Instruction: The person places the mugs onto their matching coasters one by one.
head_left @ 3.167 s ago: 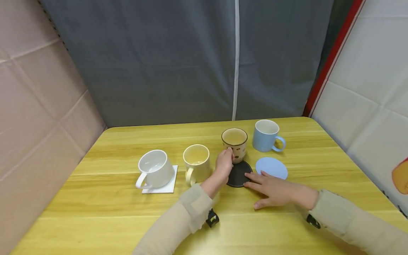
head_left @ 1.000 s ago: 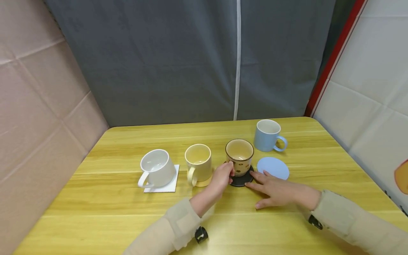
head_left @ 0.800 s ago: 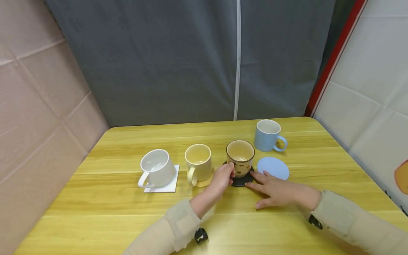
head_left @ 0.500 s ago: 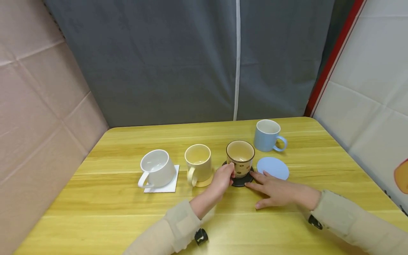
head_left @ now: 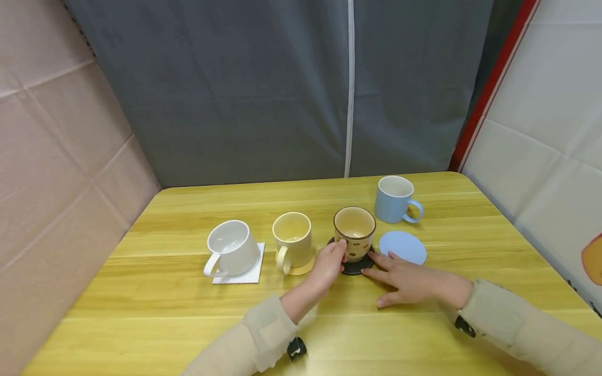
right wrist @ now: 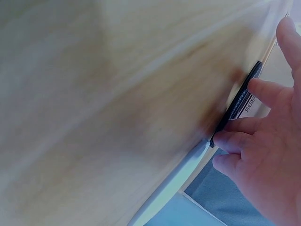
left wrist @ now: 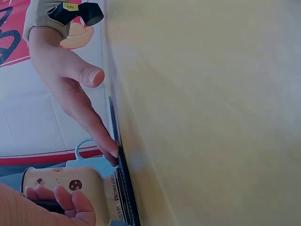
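The spotted mug point(head_left: 355, 233) stands on the dark coaster point(head_left: 356, 266) mid-desk, the left hand point(head_left: 330, 262) curled round its side (glazed, rigid, likely slippery and breakable, best held by the body), the right hand point(head_left: 409, 279) lying flat, fingertips at the coaster's edge.

The spotted mug point(head_left: 355, 233) covers most of the black coaster point(head_left: 358, 267), only a dark sliver shows. Left hand point(head_left: 329, 261) blocks the mug's handle side, so can't tell how it's gripped. Both wrist views are mostly blurry tabletop point(left wrist: 211, 113), and the mug lettering there is cut off.
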{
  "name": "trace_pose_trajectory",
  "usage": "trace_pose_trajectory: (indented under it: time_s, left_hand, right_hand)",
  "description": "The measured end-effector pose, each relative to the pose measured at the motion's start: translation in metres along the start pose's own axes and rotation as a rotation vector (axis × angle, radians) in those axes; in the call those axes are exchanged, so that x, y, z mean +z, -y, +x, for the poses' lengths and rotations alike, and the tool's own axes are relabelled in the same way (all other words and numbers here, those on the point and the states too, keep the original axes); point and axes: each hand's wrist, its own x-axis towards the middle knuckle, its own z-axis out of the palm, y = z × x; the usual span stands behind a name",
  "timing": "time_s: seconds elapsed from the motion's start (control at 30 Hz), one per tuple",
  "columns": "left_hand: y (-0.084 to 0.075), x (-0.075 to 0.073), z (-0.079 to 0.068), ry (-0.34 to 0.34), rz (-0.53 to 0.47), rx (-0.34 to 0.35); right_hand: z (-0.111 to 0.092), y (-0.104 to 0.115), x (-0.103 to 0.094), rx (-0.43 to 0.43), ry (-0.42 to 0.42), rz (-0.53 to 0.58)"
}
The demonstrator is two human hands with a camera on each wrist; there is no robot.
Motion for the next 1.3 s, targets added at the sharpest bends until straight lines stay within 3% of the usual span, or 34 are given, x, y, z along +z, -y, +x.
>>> trace_pose_trajectory:
  time_s: [0.37, 0.63, 0.9, 1.3]
  left_hand:
    - [0.001, -0.006, 0.001, 0.028, 0.006, 0.019]
    - [0.002, -0.013, -0.002, 0.041, -0.059, 0.009]
    - [0.003, -0.021, -0.010, 0.010, -0.048, 0.087]
    - [-0.012, -0.030, -0.033, -0.030, 0.031, 0.348]
  right_hand:
    - [0.001, 0.000, -0.002, -0.013, 0.001, -0.007]
    - [0.002, 0.000, -0.001, -0.016, -0.003, -0.016]
    - [0.004, -0.001, -0.001, -0.018, -0.011, -0.049]
    - [-0.008, -0.010, -0.012, 0.027, -0.063, -0.058]
